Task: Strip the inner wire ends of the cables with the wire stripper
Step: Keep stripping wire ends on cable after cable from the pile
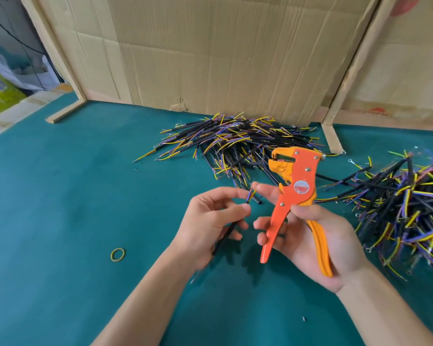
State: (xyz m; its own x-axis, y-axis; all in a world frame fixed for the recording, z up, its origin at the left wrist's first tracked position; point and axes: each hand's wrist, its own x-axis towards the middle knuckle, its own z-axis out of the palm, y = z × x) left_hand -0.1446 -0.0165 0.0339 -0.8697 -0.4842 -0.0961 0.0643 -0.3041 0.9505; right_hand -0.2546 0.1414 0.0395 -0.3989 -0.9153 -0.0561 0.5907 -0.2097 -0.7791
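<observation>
Left hand [205,221] pinching a short black cable [226,233], right hand [315,236] wrapped around orange wire stripper [289,196]; thin, limp inner wires [326,194] probably best gripped by the stiffer jacket.

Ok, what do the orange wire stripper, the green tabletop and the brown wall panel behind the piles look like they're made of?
Orange wire stripper: probably painted sheet metal, flat, with silver rivets; yellow handle likely plastic. Green tabletop: matte, seemingly felt or a rubbery mat. Brown wall panel: corrugated cardboard, creased, with a torn lower edge.
</observation>
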